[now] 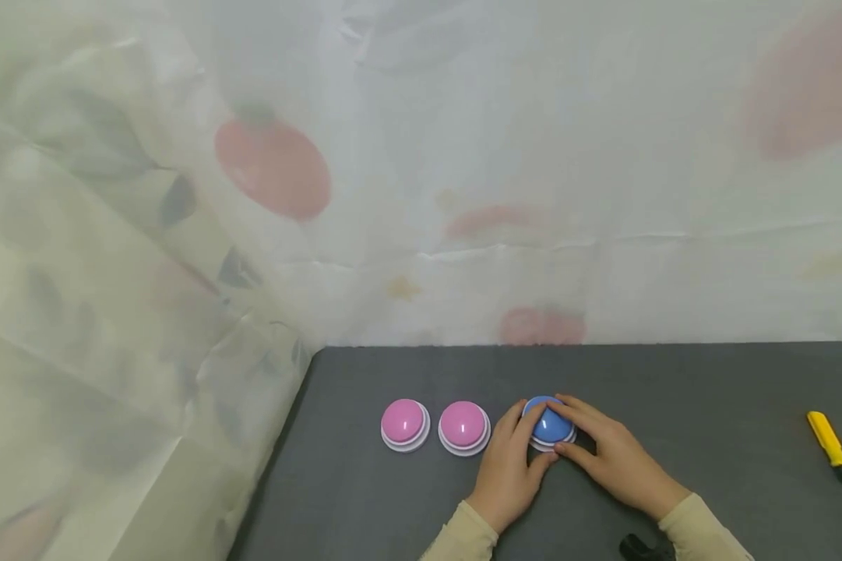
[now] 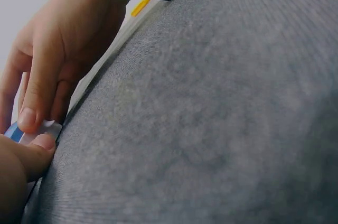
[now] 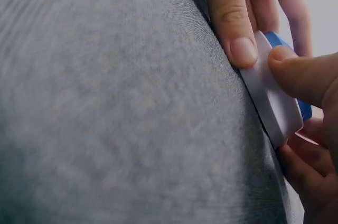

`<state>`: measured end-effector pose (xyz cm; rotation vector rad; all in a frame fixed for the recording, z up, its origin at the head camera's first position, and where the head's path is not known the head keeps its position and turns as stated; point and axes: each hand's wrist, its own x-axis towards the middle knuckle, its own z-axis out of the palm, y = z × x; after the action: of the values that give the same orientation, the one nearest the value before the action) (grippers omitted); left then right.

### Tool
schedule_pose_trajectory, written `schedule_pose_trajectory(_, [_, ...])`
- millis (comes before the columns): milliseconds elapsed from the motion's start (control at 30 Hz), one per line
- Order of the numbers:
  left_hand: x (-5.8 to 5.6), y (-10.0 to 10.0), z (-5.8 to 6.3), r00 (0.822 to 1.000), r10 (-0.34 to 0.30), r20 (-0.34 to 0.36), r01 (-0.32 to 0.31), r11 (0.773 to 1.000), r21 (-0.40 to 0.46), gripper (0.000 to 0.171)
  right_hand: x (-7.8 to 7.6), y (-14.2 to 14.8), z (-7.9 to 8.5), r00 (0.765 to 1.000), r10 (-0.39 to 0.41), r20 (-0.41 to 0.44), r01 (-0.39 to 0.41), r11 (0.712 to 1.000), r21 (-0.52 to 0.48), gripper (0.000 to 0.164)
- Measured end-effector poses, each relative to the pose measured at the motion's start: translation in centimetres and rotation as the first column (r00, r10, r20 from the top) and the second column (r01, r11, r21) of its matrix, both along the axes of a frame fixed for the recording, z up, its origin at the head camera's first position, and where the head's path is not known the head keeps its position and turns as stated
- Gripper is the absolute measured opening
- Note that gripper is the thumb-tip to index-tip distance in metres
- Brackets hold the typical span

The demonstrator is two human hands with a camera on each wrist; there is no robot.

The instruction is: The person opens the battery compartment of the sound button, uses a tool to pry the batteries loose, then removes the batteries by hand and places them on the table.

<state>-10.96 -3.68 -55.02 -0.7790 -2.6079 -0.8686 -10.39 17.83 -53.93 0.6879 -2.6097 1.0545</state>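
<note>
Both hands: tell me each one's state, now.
Left hand: closed, holding the round blue-domed button with a white base, from its left.
Right hand: closed, holding the same button from its right.

Two bare human hands: left hand (image 1: 510,466), right hand (image 1: 620,460). Five-finger layout, thumbnails (image 3: 244,51) short with rounded ends. Clothing: long sleeves, plain pale cream; left sleeve (image 1: 460,536) and right sleeve (image 1: 704,530) match, both ending at the wrist. Fabric reads matte, weave too small to tell. Black fitting (image 1: 641,548) beside right sleeve; left wrist view shows it as a smooth dark cylinder, blunt round end with a rim. Its attachment can't be made out.
</note>
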Motion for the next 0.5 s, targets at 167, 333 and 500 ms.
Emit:
schedule_pose_trajectory(167, [-0.23,-0.58,0.02,1.0,-0.027,-0.012,0.028,0.998,0.049,0.079,-0.3,0.41,-0.17,0.999,0.041,-0.012,-0.041,0.999,0.031,0.085])
schedule_pose_trajectory(333, [-0.14,-0.92,-0.18,0.998,-0.056,0.017,0.054,0.994,0.093,0.071,-0.13,0.53,-0.35,0.998,0.057,0.002,-0.057,0.998,0.02,0.091])
schedule_pose_trajectory(500, [-0.14,-0.77,-0.3,0.989,-0.064,0.136,0.039,0.983,0.178,0.064,0.36,0.74,-0.23,0.997,0.076,0.005,-0.075,0.993,-0.089,0.072])
